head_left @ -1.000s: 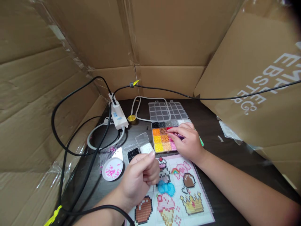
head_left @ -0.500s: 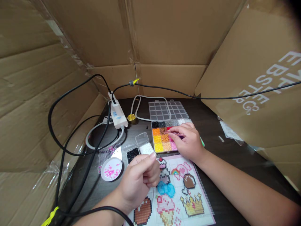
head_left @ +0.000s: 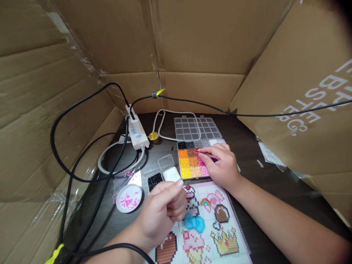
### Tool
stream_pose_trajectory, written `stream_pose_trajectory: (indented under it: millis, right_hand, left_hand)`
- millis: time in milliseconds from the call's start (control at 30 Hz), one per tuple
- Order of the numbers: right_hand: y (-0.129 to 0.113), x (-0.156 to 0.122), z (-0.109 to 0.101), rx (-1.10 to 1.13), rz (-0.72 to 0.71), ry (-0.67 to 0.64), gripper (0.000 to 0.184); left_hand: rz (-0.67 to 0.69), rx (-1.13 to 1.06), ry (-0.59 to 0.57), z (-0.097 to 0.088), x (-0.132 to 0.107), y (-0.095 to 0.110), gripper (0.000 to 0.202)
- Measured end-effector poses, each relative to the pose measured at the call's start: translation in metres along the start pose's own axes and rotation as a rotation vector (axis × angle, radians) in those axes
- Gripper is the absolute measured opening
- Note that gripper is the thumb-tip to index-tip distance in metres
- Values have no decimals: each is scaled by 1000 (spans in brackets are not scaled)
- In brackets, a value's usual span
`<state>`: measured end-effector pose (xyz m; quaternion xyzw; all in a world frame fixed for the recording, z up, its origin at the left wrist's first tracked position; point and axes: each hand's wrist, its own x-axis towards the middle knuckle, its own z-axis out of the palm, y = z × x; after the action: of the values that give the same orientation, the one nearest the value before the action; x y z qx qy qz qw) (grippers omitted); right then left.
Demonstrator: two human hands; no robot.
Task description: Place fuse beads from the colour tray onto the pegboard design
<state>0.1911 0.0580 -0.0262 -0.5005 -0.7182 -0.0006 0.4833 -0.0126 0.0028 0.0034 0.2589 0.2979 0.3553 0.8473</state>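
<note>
My right hand [head_left: 220, 161] is closed around pink tweezers [head_left: 210, 155]. Their tips are over the brown and red cells of the bead box [head_left: 182, 176], a clear case with small beads sorted by colour. My left hand [head_left: 167, 205] is curled into a fist, thumb on top, and its inside is hidden. It sits over the left part of the pegboard [head_left: 205, 198], which covers a pattern sheet. A crown [head_left: 225, 242], an ice cream [head_left: 194, 240] and a blue bow [head_left: 194, 222] show there. Small open boxes of black beads [head_left: 154, 181] and white beads [head_left: 171, 173] stand beyond the fist.
A white dish [head_left: 118, 205] of pink beads stands at left by a small pegboard [head_left: 119, 181]. Behind are a power strip [head_left: 137, 132], a gold cup [head_left: 153, 138] and the box's clear lid [head_left: 198, 128]. Black cables [head_left: 90, 179] loop at left. Cardboard walls [head_left: 198, 40] surround the table.
The view has shifted slightly. My right hand still holds the tweezers over the bead box, with their tips a little changed in angle. My left fist stays in the same place.
</note>
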Motion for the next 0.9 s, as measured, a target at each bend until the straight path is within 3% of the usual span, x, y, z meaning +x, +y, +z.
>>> stream_pose_trajectory:
  millis: [167,333,633,900]
  right_hand:
    - [1,-1,-1,15,16,-8,8]
    - [0,-1,-1,71,-32,-11,6]
    - [-1,0,1,95,-25,-63,10]
    - [0,-2,1,88,29,-14,7]
  left_hand:
    - [-3,22,-22,-1,-1,-1,58]
    - [37,186,-98,0,-4,-3,60]
    - [53,127,-43,2,-2,-2,58]
    - [48,160,-51,-1,-2,-4,59]
